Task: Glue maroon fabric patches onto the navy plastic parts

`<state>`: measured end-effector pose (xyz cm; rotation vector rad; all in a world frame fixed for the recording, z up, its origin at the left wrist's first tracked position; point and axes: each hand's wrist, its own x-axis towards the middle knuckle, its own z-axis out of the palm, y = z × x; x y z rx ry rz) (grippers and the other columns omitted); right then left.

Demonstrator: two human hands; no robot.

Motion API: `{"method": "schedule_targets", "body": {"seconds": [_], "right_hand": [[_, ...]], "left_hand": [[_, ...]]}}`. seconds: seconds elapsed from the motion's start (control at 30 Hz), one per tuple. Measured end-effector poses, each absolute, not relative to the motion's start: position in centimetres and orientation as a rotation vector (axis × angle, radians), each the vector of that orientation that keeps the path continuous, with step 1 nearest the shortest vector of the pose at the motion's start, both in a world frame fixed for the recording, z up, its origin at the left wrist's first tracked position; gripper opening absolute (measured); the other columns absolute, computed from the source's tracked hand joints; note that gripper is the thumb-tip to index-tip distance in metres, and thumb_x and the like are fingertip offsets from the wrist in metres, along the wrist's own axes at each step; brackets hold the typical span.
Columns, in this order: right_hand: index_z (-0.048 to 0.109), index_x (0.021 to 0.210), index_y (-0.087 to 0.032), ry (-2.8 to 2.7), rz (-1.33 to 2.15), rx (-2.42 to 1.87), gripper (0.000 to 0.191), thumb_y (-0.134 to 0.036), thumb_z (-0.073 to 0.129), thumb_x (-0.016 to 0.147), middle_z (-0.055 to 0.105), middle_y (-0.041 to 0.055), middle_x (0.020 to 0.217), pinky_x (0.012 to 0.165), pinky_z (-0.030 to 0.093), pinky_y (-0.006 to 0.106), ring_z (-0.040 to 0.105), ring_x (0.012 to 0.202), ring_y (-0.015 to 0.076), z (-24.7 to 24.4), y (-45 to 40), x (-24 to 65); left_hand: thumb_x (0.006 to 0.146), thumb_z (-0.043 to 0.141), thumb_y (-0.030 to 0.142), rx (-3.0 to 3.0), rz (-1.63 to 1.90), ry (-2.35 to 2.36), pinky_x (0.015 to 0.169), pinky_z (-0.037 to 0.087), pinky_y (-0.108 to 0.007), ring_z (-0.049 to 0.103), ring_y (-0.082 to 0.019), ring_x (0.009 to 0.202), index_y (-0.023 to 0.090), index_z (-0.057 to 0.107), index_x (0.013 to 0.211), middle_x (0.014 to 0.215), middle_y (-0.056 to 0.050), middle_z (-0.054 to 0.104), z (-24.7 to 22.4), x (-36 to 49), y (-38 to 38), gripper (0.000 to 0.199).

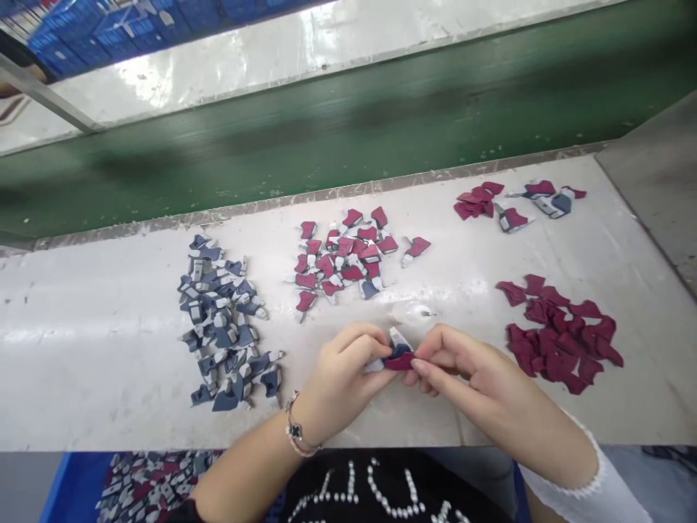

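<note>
My left hand (351, 363) is closed on a small blue-and-grey plastic part (400, 345) over the near side of the bench. Against that part lies a flat maroon piece (400, 362), which the fingertips of my right hand (454, 359) pinch at its right end. The two pieces touch; whether they are fully seated I cannot tell. Just beyond my hands is a small white, clear-looking item with a thin dark tip (417, 313). Loose maroon pieces (560, 334) lie in a pile to the right of my right hand.
Blue-and-grey parts (223, 327) are heaped on the left. Parts with maroon faces (345, 254) lie mid-bench. A small maroon pile (478, 201) and several assembled parts (544, 200) sit far right. Behind runs a green belt (327, 138). A blue bin (70, 487) of parts stands below.
</note>
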<state>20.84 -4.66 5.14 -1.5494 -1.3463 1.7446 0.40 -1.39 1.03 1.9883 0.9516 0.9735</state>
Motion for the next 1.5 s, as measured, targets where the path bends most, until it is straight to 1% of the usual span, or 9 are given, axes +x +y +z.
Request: {"method": "schedule_targets", "body": {"seconds": [0.3,0.5,0.6,0.7,0.83,1.13,1.27,1.4,1.5], "right_hand": [[0.056,0.086,-0.022,-1.365,1.754,-1.574,0.028,-0.047,0.053,0.1,0.07,0.0012,0.078,0.072,0.049,0.035,0.067,0.079,0.0195,5.3,-3.9,20.8],[0.055,0.085,-0.023,-1.449,1.74,-1.608,0.029,-0.049,0.056,0.098,0.063,-0.0012,0.071,0.066,0.045,0.032,0.059,0.069,0.0177,5.7,-3.7,21.3],[0.057,0.097,-0.024,-1.459,1.749,-1.615,0.031,-0.055,0.052,0.099,0.063,-0.0008,0.075,0.068,0.046,0.033,0.06,0.072,0.0187,5.7,-3.8,21.6],[0.061,0.108,-0.025,-1.477,1.778,-1.571,0.035,-0.057,0.048,0.1,0.066,0.0012,0.086,0.073,0.05,0.035,0.061,0.078,0.0197,5.7,-3.8,21.6],[0.065,0.1,-0.024,-1.526,1.751,-1.511,0.035,-0.055,0.049,0.1,0.067,0.002,0.09,0.074,0.051,0.033,0.062,0.081,0.0197,5.7,-3.9,21.4],[0.058,0.089,-0.022,-1.743,1.63,-1.537,0.036,-0.046,0.036,0.106,0.06,0.0002,0.077,0.061,0.044,0.031,0.057,0.068,0.0165,6.1,-4.2,20.6],[0.057,0.09,-0.023,-1.726,1.626,-1.517,0.035,-0.044,0.036,0.107,0.062,0.0012,0.08,0.063,0.046,0.032,0.059,0.071,0.0173,6.4,-4.5,20.4],[0.055,0.093,-0.024,-1.684,1.638,-1.506,0.03,-0.046,0.039,0.106,0.065,0.0013,0.086,0.067,0.048,0.033,0.063,0.078,0.0188,6.8,-4.6,20.5],[0.058,0.098,-0.025,-1.686,1.628,-1.485,0.026,-0.045,0.042,0.105,0.067,0.0018,0.09,0.069,0.051,0.033,0.065,0.083,0.0204,7.1,-4.6,20.6]], "left_hand": [[0.081,0.081,0.028,1.975,0.988,0.885,0.069,0.062,-0.023,0.071,-0.013,0.081,0.018,0.061,0.091,0.091,-0.003,0.069,0.9,0.3,-1.4,0.024],[0.081,0.082,0.031,1.921,1.03,0.842,0.068,0.062,-0.023,0.071,-0.013,0.078,0.018,0.062,0.088,0.088,-0.003,0.071,1.3,0.3,-1.1,0.024],[0.079,0.083,0.032,1.911,1.043,0.795,0.069,0.062,-0.022,0.07,-0.012,0.077,0.018,0.061,0.086,0.085,-0.002,0.071,1.7,0.3,-0.9,0.027],[0.076,0.086,0.032,1.896,1.059,0.745,0.07,0.062,-0.021,0.071,-0.011,0.076,0.018,0.061,0.086,0.084,-0.002,0.071,1.7,0.2,-0.9,0.03],[0.074,0.087,0.03,1.904,1.076,0.705,0.069,0.063,-0.021,0.071,-0.011,0.075,0.018,0.061,0.087,0.084,-0.002,0.071,1.6,0.2,-0.9,0.032],[0.074,0.087,0.029,1.898,1.079,0.672,0.067,0.063,-0.02,0.072,-0.011,0.074,0.018,0.061,0.085,0.085,-0.002,0.072,1.7,0.1,-1.0,0.03],[0.073,0.088,0.027,1.892,1.088,0.66,0.07,0.064,-0.02,0.072,-0.011,0.075,0.017,0.063,0.087,0.086,-0.003,0.073,1.6,-0.2,-1.0,0.03],[0.072,0.088,0.031,1.886,1.143,0.632,0.068,0.063,-0.019,0.072,-0.011,0.074,0.018,0.063,0.088,0.084,-0.002,0.073,1.4,-0.3,-0.9,0.032],[0.071,0.089,0.031,1.894,1.155,0.608,0.069,0.063,-0.019,0.073,-0.011,0.073,0.017,0.063,0.088,0.084,-0.002,0.073,1.5,-0.4,-0.9,0.034]]}}
